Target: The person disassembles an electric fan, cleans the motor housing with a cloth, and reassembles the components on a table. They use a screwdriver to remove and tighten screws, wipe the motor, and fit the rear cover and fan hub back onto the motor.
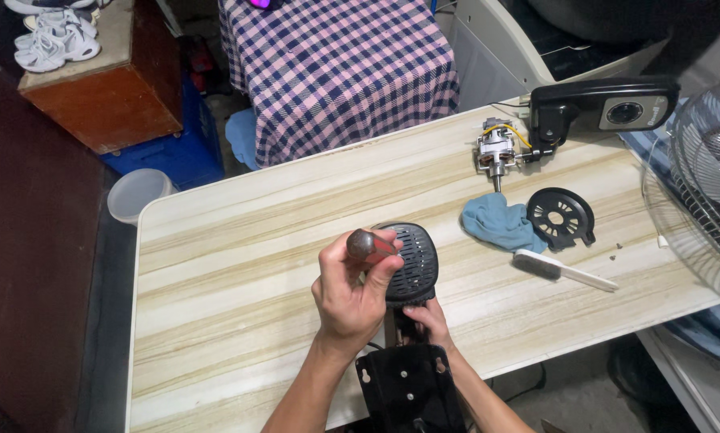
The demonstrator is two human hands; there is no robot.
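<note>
Near the wooden table's (240, 240) front edge, our left hand (348, 301) grips a screwdriver handle (365, 244) over a stiff, light-looking black vented cover (414, 261), steadied from below by our right hand's (430, 319) closed fingers.

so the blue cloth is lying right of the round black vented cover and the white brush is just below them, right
Not quite. In the head view the blue cloth lies left of the round black vented cover, touching its edge, not right of it. The white brush does lie just below them on the wooden table.
</note>
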